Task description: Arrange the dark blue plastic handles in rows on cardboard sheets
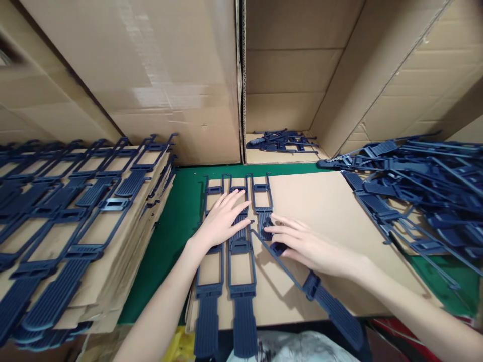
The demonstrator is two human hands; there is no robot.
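Observation:
My left hand (223,218) lies flat, fingers stretched, on two dark blue plastic frame parts with ribbed paddles. The nearer of them (243,288) points its paddle toward me, and the other part (209,290) lies parallel on its left. My right hand (307,244) has its fingers curled round a similar plastic part (334,306), which slants with its paddle toward the lower right. Its gripped end is partly hidden by the fingers. Just beyond, another frame part (261,196) lies on the cardboard sheet (313,196), close to my right fingertips.
Layered cardboard sheets bearing rows of the same parts (128,183) stand at the left. A tangled heap of parts (426,186) lies at the right. Behind, an open cardboard box (294,65) holds a smaller pile (283,141). Green table surface (188,183) shows between the stacks.

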